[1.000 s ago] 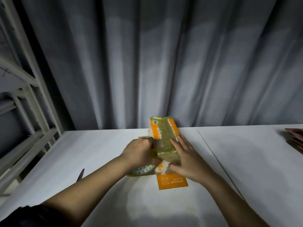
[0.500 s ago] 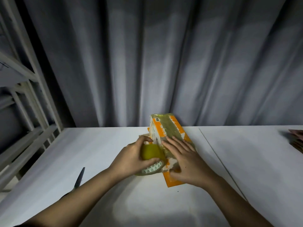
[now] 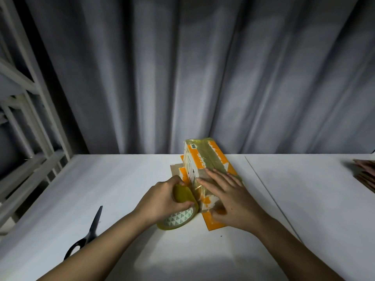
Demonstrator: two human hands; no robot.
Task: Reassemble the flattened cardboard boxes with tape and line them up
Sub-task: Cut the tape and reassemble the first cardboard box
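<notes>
An orange and white cardboard box (image 3: 203, 159) lies lengthwise on the white table (image 3: 121, 179), its top covered by a strip of yellowish tape. My right hand (image 3: 229, 197) rests flat on the near end of the box, fingers spread, thumb against the orange flap (image 3: 213, 225) lying on the table. My left hand (image 3: 162, 199) grips a roll of yellowish tape (image 3: 178, 218) with a triangle-patterned core, held against the box's near left corner. A stretch of tape runs from the roll onto the box.
Black scissors (image 3: 87, 236) lie on the table to the left of my left forearm. A stack of flattened brown cardboard (image 3: 365, 173) sits at the right edge. A metal shelf frame (image 3: 30, 118) stands at the left; grey curtain hangs behind.
The box has turned so its near end points more to the right. My left hand has drawn the tape roll down toward me. The scissors have come into view.
</notes>
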